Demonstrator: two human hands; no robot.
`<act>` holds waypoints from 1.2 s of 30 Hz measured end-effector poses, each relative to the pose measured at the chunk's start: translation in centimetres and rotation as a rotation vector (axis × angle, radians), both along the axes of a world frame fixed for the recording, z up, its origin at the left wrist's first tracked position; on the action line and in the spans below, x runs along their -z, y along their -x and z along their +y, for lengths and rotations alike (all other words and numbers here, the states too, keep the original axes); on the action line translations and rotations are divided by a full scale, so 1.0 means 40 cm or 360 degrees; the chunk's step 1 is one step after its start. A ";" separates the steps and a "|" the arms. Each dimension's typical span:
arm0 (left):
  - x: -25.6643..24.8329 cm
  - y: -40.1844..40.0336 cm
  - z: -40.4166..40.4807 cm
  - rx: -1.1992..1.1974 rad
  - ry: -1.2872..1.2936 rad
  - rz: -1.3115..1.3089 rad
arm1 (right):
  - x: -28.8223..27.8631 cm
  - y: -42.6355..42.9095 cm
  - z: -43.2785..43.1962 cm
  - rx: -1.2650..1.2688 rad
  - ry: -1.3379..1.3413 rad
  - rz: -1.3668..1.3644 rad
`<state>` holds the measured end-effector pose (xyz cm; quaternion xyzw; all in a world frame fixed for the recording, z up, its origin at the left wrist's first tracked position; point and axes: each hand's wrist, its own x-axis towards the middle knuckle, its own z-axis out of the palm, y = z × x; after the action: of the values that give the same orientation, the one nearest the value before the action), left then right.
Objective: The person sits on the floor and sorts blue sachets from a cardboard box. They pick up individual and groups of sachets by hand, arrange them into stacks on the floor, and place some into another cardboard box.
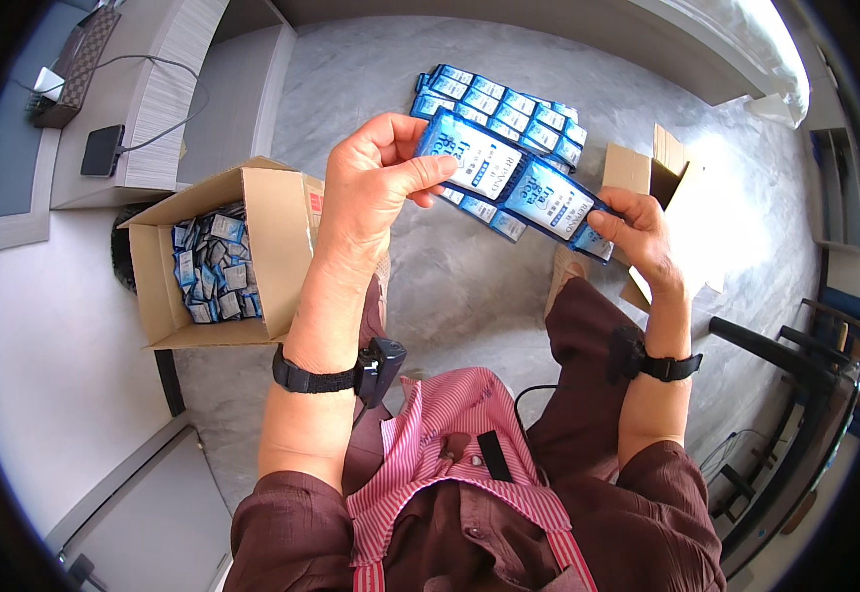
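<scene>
A joined strip of blue-and-white sachets (507, 181) stretches between my two hands, above the floor. My left hand (382, 170) pinches its left end, thumb on top of the printed face. At the other end, my right hand (641, 233) grips the strip with the thumb over a partly covered sachet. Behind and below it, rows of similar sachet strips (515, 115) lie layered on the floor; the held strip hides part of them. Loose small sachets (215, 263) fill the bottom of an open cardboard box (274, 244) to my left.
Another open cardboard box (628, 169) stands on the grey floor (459, 303) at right, partly behind my right hand. A phone (102, 150) on a cable rests on the cabinet (156, 126) at left. A black-framed piece of furniture (763, 348) stands at far right.
</scene>
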<state>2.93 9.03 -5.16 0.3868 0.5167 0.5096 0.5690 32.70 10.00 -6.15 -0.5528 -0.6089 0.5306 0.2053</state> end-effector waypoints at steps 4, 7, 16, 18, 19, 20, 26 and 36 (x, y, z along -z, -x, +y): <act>0.004 0.003 0.003 -0.0023 -0.0015 -0.0050 | -0.003 0.001 0.002 0.0038 0.0004 0.0033; 0.006 0.011 0.009 -0.0141 0.0012 -0.0063 | -0.006 0.001 0.005 0.0055 -0.0003 0.0116; 0.017 0.010 0.026 -0.0233 -0.0132 0.0683 | -0.023 0.009 0.012 0.0068 -0.0007 0.0198; 0.015 0.001 0.020 -0.0134 -0.0241 0.0910 | -0.031 0.010 0.017 -0.0099 -0.0052 0.0205; 0.006 -0.001 0.019 0.0005 -0.0272 0.0940 | -0.034 0.012 0.018 -0.0182 -0.0073 0.0208; 0.002 -0.003 0.015 0.0135 -0.0299 0.0971 | -0.033 0.018 0.014 -0.0157 -0.0051 0.0222; 0.026 -0.038 -0.006 0.0620 -0.0619 0.0888 | -0.033 0.010 0.025 -0.0503 0.0028 0.0426; 0.012 -0.044 -0.014 0.1042 -0.0013 0.0600 | -0.032 -0.004 0.022 -0.0435 0.0088 0.0716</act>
<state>4.70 8.46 -5.64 0.6207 0.4594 0.2226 0.5950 32.85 10.87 -4.88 -0.3390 -0.6022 0.6794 0.2466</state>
